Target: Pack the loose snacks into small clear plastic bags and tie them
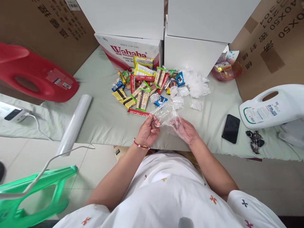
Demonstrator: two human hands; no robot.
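A clear plastic bag (pixel 166 113) is stretched between my two hands near the table's front edge. My left hand (pixel 149 129) is closed, its fingertips pinching the bag's left side. On the right, my right hand (pixel 186 129) grips the bag too, with clear film lying over its fingers. Just beyond the bag lies a heap of wrapped snacks, among them a green-edged wafer bar (pixel 142 98), a red-wrapped bar (pixel 137 112) and a blue packet (pixel 161 101). Beside the heap, several crumpled clear packets (pixel 196 84) are piled; what they hold is hard to make out.
White boxes (pixel 194 53) and a Wahaha carton (pixel 135 50) stand behind the heap. At left are a red jug (pixel 35 74) and a plastic roll (pixel 74 123). At right lie a phone (pixel 231 129), keys (pixel 255 141), a white jug (pixel 273 106) and a reddish bowl (pixel 234 72).
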